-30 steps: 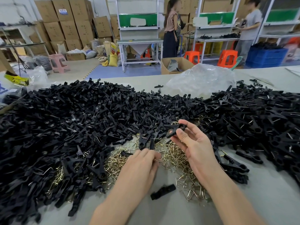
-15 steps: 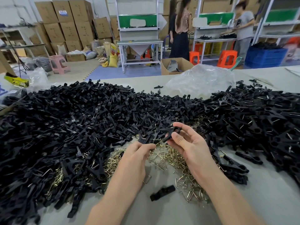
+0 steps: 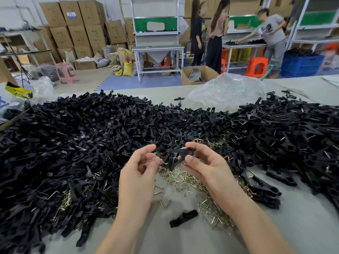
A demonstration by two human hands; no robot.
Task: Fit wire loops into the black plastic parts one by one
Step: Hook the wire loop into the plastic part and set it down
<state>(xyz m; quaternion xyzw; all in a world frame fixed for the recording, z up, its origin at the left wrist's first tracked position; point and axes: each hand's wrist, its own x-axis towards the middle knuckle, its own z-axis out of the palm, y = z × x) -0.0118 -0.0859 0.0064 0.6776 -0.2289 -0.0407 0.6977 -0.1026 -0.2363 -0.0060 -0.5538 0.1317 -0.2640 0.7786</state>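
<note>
My right hand (image 3: 205,162) pinches a black plastic part (image 3: 180,153) between thumb and fingers, held above the table. Close to its left, my left hand (image 3: 143,167) pinches a thin wire loop (image 3: 164,163) whose end points toward the part. Below both hands lies a heap of brass-coloured wire loops (image 3: 185,180). A big pile of black plastic parts (image 3: 82,143) covers the table to the left, and another pile of black parts (image 3: 286,136) spreads to the right.
A single black part (image 3: 184,218) lies on the grey table (image 3: 183,239) near me. A crumpled clear plastic bag (image 3: 227,90) sits at the back. Behind the table are cardboard boxes, shelving, stools and three people.
My left hand rose from the wire heap with a loop and moved toward my right hand. My right hand lifted the black part slightly.
</note>
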